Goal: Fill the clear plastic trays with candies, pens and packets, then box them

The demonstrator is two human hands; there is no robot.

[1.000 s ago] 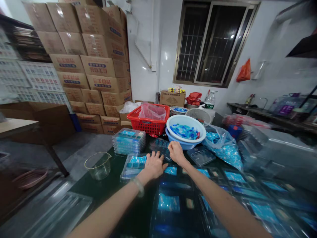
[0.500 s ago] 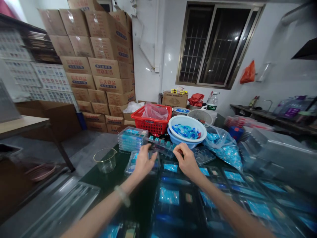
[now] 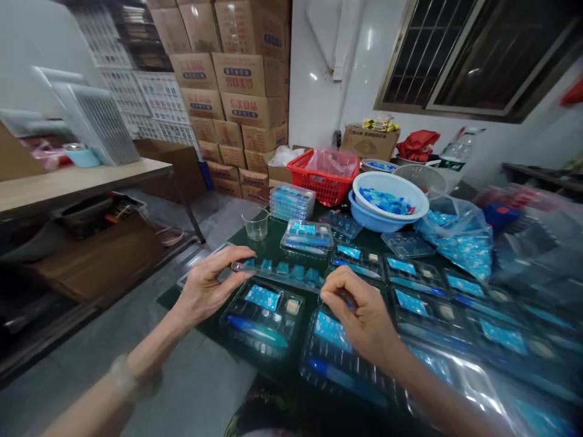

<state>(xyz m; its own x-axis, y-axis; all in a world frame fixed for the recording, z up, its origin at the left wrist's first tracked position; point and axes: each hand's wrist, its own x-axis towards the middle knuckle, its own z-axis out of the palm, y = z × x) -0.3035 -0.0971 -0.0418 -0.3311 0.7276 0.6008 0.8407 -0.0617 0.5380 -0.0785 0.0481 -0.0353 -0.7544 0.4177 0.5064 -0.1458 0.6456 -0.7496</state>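
Between my two hands is a clear plastic lid [image 3: 285,274], seen nearly edge-on, with teal-tinted bumps along it. My left hand [image 3: 212,279] pinches its left end between thumb and fingers. At its right end, my right hand [image 3: 362,315] has its fingertips closed on the edge. Just below the lid lies a clear tray [image 3: 286,340] holding a blue patterned packet [image 3: 263,297], a small beige block [image 3: 292,306] and a blue pen-shaped piece [image 3: 257,331]. Another filled tray [image 3: 334,352] is partly under my right hand.
Rows of filled trays [image 3: 428,303] cover the table's right side. Behind stand a tray stack [image 3: 291,203], a clear cup [image 3: 255,226], a red basket [image 3: 321,182], a light-blue basin [image 3: 423,200] of blue pieces and a bag of packets [image 3: 464,243]. Cartons [image 3: 248,76] rise behind.
My hands have come nearer and spread apart, bringing the lid from beside the tray stack to above the nearest left tray. The view has turned left and down.
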